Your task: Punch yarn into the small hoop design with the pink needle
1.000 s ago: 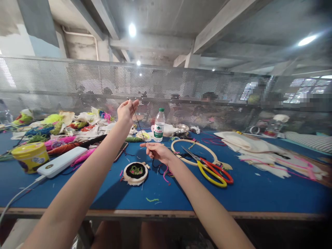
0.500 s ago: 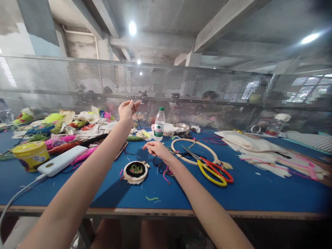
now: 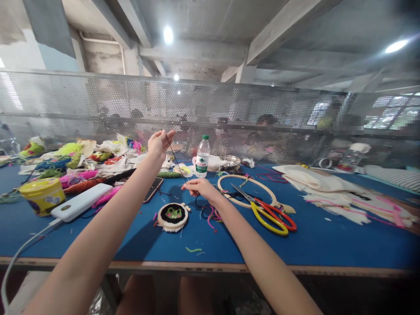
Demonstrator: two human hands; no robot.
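Observation:
My left hand (image 3: 159,143) is raised above the table, its thumb and fingers closed on a dark thread (image 3: 175,156). From there the thread slants down to my right hand (image 3: 198,187), which is lower and to the right. The right fingertips pinch a thin, pale sliver that looks like a needle; its details are too small to make out. Below the hands a small embroidery hoop (image 3: 172,228) lies flat on the blue table. Its black cloth (image 3: 173,219) bears a green motif with pink spots. Neither hand touches the hoop.
Large scissors (image 3: 269,221) with yellow and red handles overlap a bigger wooden hoop (image 3: 226,179). A water bottle (image 3: 202,158) stands behind my right hand. Yarn (image 3: 80,176), a yellow tub (image 3: 44,199) and a cabled white power bank (image 3: 82,202) lie left, white cloth (image 3: 315,179) right.
My left hand has dropped slightly and moved a little left, its fingers turned, still holding the thread. My right hand stays nearly in place, its fingers shifting slightly.

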